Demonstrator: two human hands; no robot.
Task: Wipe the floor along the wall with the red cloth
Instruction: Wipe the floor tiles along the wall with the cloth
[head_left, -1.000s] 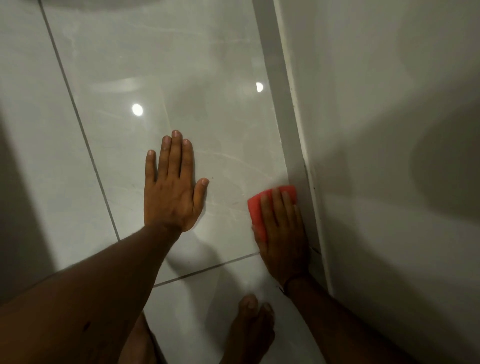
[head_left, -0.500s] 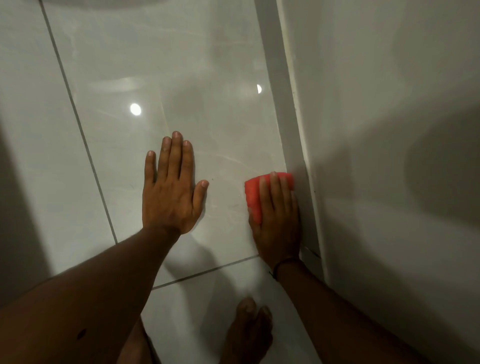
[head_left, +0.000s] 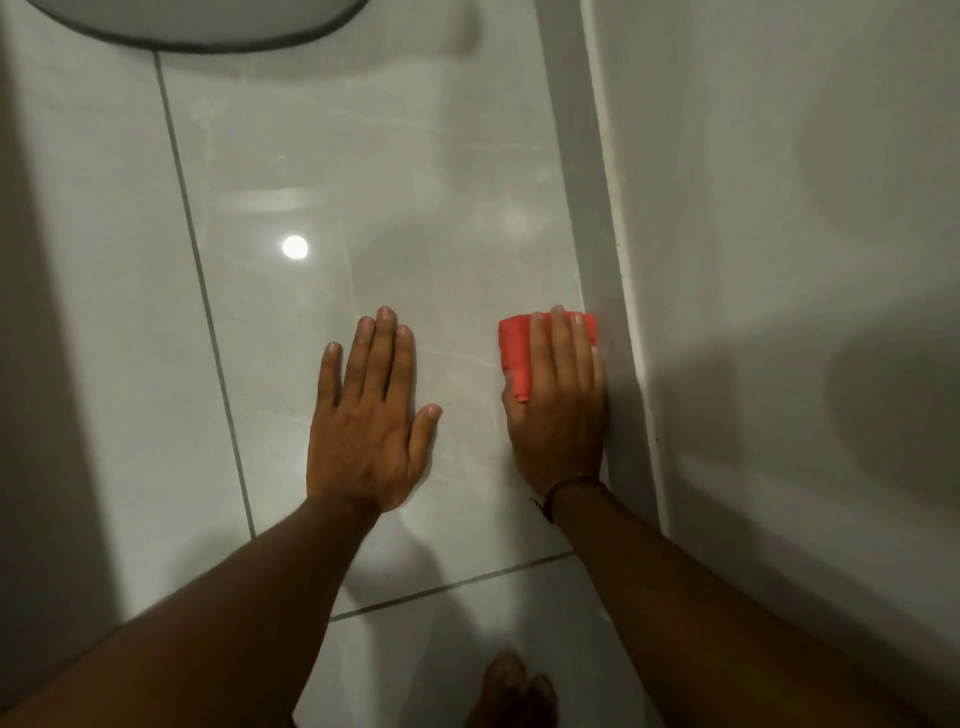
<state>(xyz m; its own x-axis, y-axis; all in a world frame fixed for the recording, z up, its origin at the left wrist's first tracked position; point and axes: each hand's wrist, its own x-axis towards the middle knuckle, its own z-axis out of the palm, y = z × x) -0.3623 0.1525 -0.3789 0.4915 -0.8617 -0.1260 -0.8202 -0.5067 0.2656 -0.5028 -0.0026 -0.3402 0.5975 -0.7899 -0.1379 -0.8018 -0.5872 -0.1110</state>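
Right hand (head_left: 558, 415), fingers straight, presses cloth (head_left: 511, 345) beside the wall (head_left: 779, 260). Left hand (head_left: 363, 431) lies flat, released, at its 9 o'clock.

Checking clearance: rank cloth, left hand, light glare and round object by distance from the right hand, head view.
1. red cloth, under the right hand
2. left hand, beside it, leftward
3. light glare, ahead left
4. round object, far top left
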